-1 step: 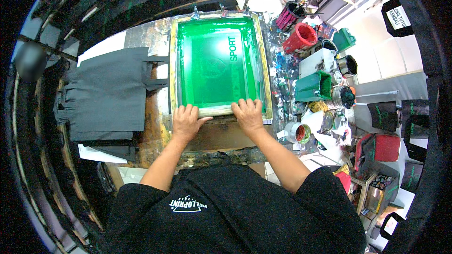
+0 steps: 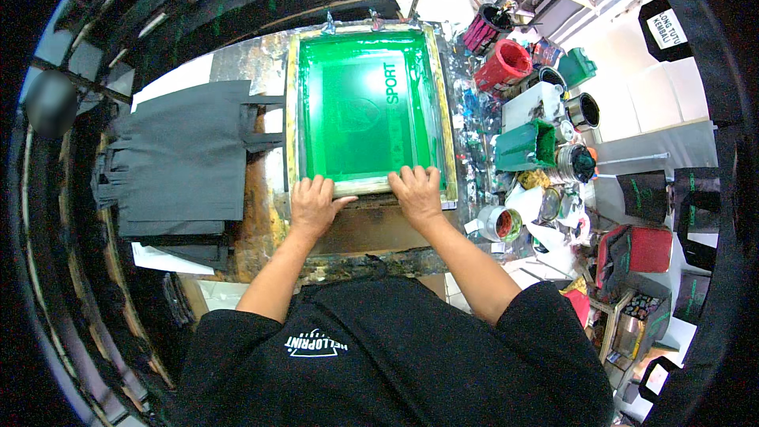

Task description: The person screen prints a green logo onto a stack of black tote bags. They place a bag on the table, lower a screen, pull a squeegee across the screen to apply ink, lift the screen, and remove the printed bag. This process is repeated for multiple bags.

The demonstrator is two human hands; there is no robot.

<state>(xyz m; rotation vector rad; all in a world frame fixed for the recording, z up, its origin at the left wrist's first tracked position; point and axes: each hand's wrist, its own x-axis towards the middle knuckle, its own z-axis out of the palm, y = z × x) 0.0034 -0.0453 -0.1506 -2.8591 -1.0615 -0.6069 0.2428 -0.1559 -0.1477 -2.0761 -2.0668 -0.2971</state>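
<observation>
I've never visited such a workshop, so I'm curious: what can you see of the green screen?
The green screen is a rectangular, glossy green sheet in a pale, yellow-stained frame that looks wooden. It has a paler middle, a faint round design and dark lettering toward the right. It appears roughly flat above a stained table, two small fittings at its far edge; the left hand and right hand have fingers over its near edge. Its underside is hidden.

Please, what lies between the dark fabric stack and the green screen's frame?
In the head view, dark straps reach from the stack toward the frame; stained tabletop also shows.
</observation>
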